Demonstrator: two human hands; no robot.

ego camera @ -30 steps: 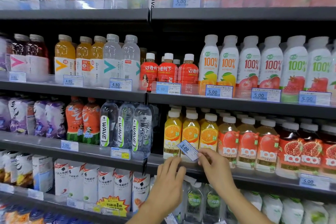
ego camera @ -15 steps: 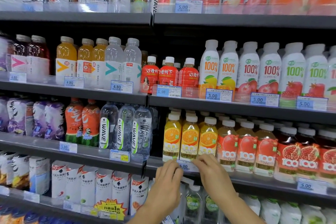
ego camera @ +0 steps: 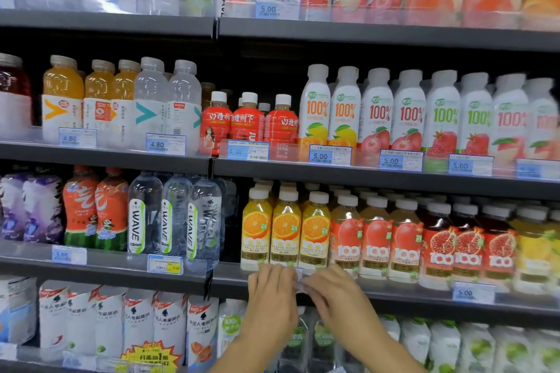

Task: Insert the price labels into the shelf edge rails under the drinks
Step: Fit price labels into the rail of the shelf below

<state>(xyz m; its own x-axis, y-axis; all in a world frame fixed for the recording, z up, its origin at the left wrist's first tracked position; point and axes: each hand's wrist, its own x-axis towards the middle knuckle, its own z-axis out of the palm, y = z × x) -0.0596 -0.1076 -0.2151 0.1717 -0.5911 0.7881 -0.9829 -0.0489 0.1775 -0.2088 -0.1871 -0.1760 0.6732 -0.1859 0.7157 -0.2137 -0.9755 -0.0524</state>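
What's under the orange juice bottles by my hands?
The shelf edge rail, where the left hand and right hand hold a price label; fingers cover most of it.

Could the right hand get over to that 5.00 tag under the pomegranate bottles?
Probably yes. The tag sits on the same rail as the right hand, off to its right, and nothing stands in front of the rail between them.
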